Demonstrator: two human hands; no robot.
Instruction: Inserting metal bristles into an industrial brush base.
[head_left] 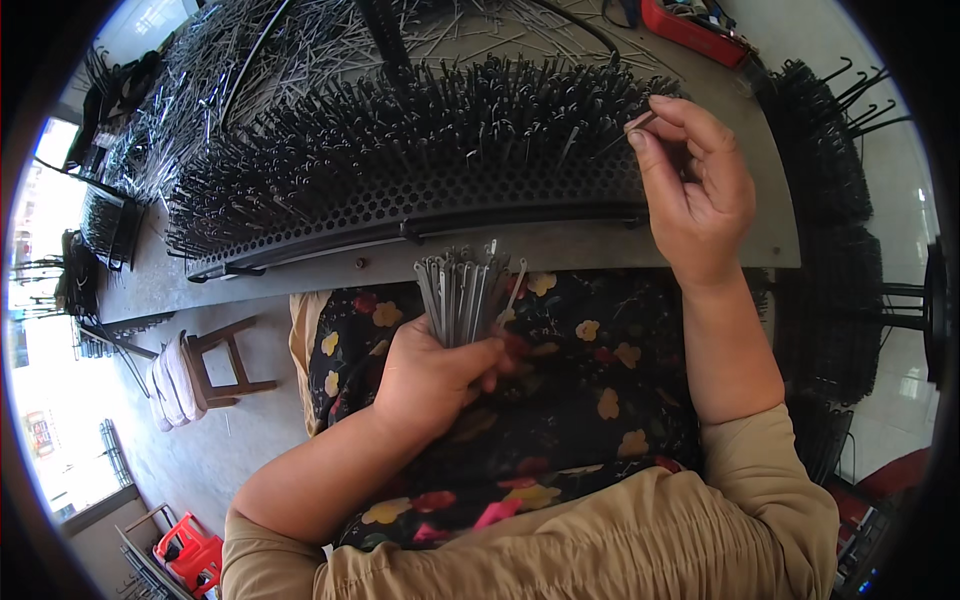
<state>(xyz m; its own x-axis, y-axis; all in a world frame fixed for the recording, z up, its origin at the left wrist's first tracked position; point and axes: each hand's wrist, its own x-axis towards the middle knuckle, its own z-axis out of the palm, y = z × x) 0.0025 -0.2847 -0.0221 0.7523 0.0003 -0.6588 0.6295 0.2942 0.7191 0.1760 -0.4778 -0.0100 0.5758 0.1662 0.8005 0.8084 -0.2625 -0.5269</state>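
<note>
My left hand (432, 372) is closed around a bundle of thin grey metal strips (462, 295), their looped ends pointing up and away from me. Raised above the right end of a perforated black rack (420, 205), my right hand (703, 180) pinches one thin dark metal strip (643, 122) between thumb and forefinger. The rack stands on the table and is densely filled with upright dark metal strips (430, 120) with hooked tops. How the pinched strip meets the rack cannot be made out.
Loose metal strips (210, 80) lie heaped on the table's far left and back. A red tray (690, 30) sits at the back right. More filled dark racks (820, 150) hang at the right. A wooden stool (225, 365) with a striped cloth and a red plastic stool (190, 550) stand left.
</note>
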